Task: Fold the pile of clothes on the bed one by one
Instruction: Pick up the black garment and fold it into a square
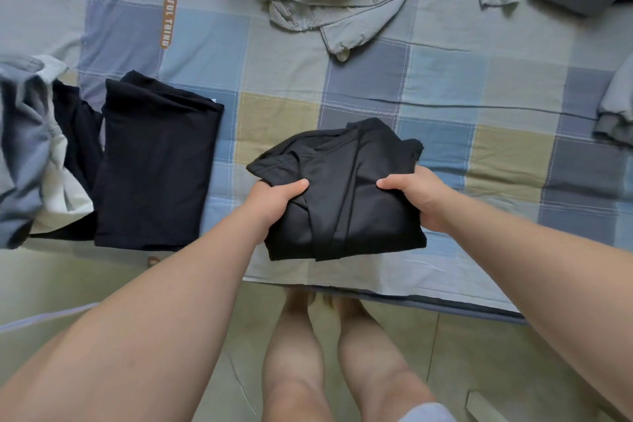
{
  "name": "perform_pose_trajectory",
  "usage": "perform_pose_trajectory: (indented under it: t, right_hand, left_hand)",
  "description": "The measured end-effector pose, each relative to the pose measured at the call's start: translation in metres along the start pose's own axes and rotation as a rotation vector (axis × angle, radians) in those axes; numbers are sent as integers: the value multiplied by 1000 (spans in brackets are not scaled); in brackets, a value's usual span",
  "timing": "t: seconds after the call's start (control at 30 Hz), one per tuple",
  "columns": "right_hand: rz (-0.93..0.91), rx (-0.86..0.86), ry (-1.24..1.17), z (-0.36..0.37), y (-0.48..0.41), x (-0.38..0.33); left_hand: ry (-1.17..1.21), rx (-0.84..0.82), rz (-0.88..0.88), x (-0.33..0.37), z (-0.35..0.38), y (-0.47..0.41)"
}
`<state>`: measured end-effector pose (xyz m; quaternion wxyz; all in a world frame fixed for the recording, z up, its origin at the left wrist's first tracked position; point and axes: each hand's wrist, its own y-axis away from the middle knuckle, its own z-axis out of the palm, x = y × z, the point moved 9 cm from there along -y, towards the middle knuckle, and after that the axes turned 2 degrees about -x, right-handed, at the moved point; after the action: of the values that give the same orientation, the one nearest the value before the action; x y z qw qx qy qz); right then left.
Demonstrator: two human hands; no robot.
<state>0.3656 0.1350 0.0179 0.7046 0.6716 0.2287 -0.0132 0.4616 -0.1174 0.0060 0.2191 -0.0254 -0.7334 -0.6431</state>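
Right of a flat folded black cloth stack (154, 164) on the checked blue bedsheet (479, 106), a folded soft black garment (346, 188) is gripped near the bed's front edge by the left hand (274, 202) and the right hand (419, 199), with thumbs on top. Its loose far flaps could be shaken open if it is moved unevenly.

1. Bed (462, 307) fills the upper frame. Its near edge crosses low centre, with dark blue-grey trim.
2. Checked cotton sheet (274, 79): pale blue, slate blue, olive-tan and grey-green squares, white stitch lines, creased.
3. Orange woven label (170, 3) on the sheet, upper left, with white capital lettering.
4. Floor (479, 360): pale greenish-beige tiles, thin grout lines.
5. Light soft, even.
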Motion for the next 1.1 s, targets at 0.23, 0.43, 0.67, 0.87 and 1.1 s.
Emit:
perform_pose_trajectory:
  t: [0.23,0.43,0.67,0.87,1.1]
  right_hand:
    - [-122,-106,22,46,136,-55]
    - [-289,-156,48,144,233,-117]
    - [-397,-201,123,306,262,-152]
    - [-400,-178,136,457,238,-144]
    - [-223,-62,191,573,161,-93]
  left_hand:
    - [108,-3,121,53,-64,141]
    - [179,94,310,98,-169,234]
    - [253,149,434,108,-329,247]
    - [129,162,449,123,-486,221]
    - [-210,215,431,131,-605,130]
